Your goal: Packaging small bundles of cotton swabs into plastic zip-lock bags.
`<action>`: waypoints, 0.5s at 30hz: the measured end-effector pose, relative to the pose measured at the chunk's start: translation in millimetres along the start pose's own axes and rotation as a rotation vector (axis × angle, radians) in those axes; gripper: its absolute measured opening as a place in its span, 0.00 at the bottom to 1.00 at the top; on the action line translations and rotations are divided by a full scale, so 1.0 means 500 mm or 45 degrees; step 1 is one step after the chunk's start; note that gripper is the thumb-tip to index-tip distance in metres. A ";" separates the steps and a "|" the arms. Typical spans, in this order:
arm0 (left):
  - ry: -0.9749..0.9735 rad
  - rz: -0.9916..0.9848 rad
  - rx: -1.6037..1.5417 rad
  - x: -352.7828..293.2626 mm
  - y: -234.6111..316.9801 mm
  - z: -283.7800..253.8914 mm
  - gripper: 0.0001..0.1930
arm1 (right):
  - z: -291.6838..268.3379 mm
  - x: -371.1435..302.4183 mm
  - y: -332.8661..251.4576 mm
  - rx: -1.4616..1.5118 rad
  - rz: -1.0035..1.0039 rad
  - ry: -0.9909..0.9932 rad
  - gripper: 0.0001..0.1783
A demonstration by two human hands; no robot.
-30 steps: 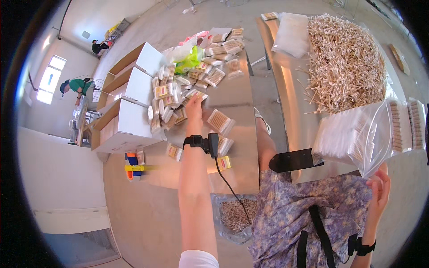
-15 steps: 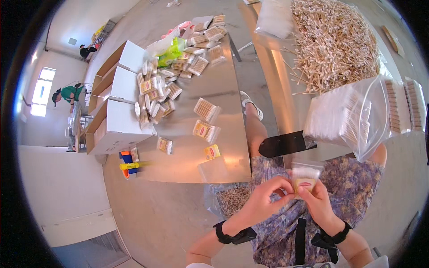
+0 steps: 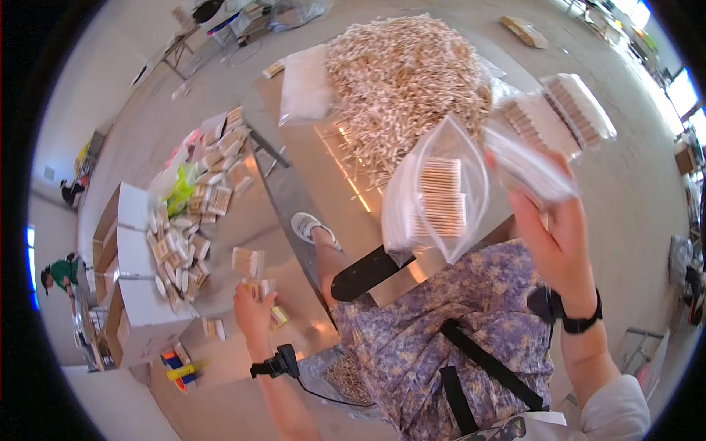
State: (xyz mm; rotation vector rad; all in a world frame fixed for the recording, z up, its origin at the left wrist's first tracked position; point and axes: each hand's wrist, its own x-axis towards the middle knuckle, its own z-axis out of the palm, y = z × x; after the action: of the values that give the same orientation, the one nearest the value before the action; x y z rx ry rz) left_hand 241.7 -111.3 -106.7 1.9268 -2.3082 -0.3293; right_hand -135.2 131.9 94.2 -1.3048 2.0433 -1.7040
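Over the left table, my left hand (image 3: pixel 254 314) closes its fingers around a small labelled packet of cotton swabs (image 3: pixel 260 287). Another clear swab packet (image 3: pixel 248 260) lies just beyond it, and a yellow card (image 3: pixel 278 317) is beside my thumb. Raised at the right, my right hand (image 3: pixel 553 231) grips a whitish clear plastic packet (image 3: pixel 531 167); motion blurs it, so its contents are unclear. Left of that hand, a large clear zip bag (image 3: pixel 393 209) gapes open, showing stacked cotton swabs (image 3: pixel 443 195) inside.
A big heap of loose cotton swabs (image 3: pixel 408 81) covers the right table, with wrapped swab packs (image 3: pixel 577 110) beside it. Many finished-looking packets (image 3: pixel 176 253) pile against white cartons (image 3: pixel 140 294) at left. A black strap-like piece (image 3: pixel 371 274) juts over my lap.
My hands have parted from the packet they held together. The left moved to the left table with a packet; the right rose rightward with a clear packet. My view has turned right.
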 end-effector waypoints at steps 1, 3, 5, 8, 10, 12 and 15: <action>-0.010 -0.068 -0.009 -0.002 0.004 -0.002 0.36 | 0.000 0.028 0.001 -0.259 -0.150 -0.061 0.19; 0.000 -0.010 0.003 -0.007 0.017 -0.008 0.32 | -0.005 0.054 -0.002 -0.534 -0.295 -0.108 0.18; 0.036 0.011 0.063 -0.010 0.032 -0.013 0.28 | -0.014 0.066 -0.003 -0.865 -0.469 -0.252 0.14; 0.193 -0.106 -0.098 -0.027 0.001 -0.027 0.24 | -0.011 0.064 0.006 -0.819 -0.483 -0.248 0.09; 0.215 -0.269 -0.478 -0.037 -0.048 -0.043 0.23 | -0.011 0.063 -0.002 -0.691 -0.414 -0.269 0.09; 0.231 -0.433 -0.859 -0.052 -0.051 -0.061 0.22 | -0.014 0.063 -0.005 -0.748 -0.158 -0.383 0.14; 0.107 -0.367 -1.375 -0.103 0.070 -0.113 0.15 | -0.022 0.084 -0.028 -0.779 0.143 -0.422 0.15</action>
State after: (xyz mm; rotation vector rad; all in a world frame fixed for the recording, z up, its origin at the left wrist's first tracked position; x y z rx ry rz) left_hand 230.4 -60.1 -41.0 1.5682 -1.2719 -1.1808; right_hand -160.1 110.7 125.9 -1.4624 2.4484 -0.7581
